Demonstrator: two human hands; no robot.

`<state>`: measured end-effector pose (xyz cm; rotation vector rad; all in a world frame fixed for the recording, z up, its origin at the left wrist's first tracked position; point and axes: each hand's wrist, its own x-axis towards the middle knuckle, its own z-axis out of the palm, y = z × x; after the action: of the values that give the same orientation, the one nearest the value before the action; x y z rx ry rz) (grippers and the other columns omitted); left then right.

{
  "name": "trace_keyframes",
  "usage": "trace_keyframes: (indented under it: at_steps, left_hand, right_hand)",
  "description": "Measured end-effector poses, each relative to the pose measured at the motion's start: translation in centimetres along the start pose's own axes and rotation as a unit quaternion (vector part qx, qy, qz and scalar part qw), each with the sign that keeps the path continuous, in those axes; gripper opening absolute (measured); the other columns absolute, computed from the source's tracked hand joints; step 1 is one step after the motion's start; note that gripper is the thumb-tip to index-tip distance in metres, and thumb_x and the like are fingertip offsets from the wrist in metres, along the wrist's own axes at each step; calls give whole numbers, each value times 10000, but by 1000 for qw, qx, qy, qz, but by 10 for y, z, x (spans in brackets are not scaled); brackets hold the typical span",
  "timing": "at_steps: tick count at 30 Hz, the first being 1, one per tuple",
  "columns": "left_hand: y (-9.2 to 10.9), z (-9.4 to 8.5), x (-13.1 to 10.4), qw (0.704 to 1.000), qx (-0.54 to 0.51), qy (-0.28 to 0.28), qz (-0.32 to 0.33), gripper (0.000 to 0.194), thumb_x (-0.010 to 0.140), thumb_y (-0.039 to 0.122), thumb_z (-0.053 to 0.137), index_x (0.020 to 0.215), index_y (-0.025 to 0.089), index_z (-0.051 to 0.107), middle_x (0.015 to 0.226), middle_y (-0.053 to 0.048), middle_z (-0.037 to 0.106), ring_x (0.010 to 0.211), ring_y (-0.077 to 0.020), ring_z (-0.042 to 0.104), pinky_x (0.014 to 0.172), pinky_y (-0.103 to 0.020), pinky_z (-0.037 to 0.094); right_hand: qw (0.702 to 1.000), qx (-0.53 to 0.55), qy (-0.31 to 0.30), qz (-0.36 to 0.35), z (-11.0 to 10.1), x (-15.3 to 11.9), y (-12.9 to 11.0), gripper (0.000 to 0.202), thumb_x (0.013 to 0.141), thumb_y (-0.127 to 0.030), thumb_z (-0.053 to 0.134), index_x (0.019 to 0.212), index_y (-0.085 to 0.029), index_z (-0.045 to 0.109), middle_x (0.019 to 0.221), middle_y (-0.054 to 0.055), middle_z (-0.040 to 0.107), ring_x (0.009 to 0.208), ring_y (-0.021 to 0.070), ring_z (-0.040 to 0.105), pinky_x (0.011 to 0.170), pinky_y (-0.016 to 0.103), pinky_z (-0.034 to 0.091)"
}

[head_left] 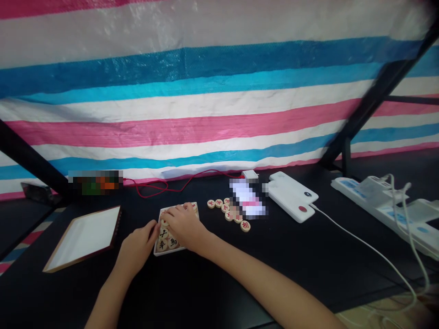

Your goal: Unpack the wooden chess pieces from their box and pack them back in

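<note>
A small white open box (157, 252) holds round wooden Chinese chess pieces (173, 242) with black and red characters. My left hand (137, 249) is closed at the box's left side, thumb and finger against its edge. Over the box's far part lies my right hand (185, 226), fingers bent down onto the pieces and hiding several of them; its fingertips are partly hidden. To the right of the box, more pieces with red characters (245, 226) lie loosely grouped on the black table (206, 292).
A box lid (85, 237) lies inside up at left. A blurred phone-like object (248, 198) borders the loose pieces. Farther right are white power banks (291, 196) with a cable and a power strip (387, 210). A red cable (185, 185) runs along the back, before a striped sheet (206, 109).
</note>
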<state>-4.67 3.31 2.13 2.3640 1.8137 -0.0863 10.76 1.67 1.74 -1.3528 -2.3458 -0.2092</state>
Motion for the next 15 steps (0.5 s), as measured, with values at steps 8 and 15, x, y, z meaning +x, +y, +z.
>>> trace_keyframes:
  at_steps: [8, 15]
  left_hand:
    - [-2, 2, 1, 1000, 4, 4, 5, 352, 865, 407, 200, 863, 222, 499, 766, -42, 635, 747, -192, 600, 539, -228, 325]
    - [-1, 1, 0, 1000, 4, 5, 3, 367, 859, 424, 190, 865, 230, 500, 747, -42, 627, 731, -199, 594, 551, -238, 331]
  right_hand:
    - [999, -15, 8, 28, 1, -3, 2, 186, 820, -217, 414, 984, -191, 498, 973, 53, 496, 904, 198, 399, 722, 355, 288]
    - [998, 11, 30, 53, -9, -3, -2, 234, 834, -292, 415, 1042, -211, 485, 985, 37, 516, 891, 191, 396, 720, 351, 281]
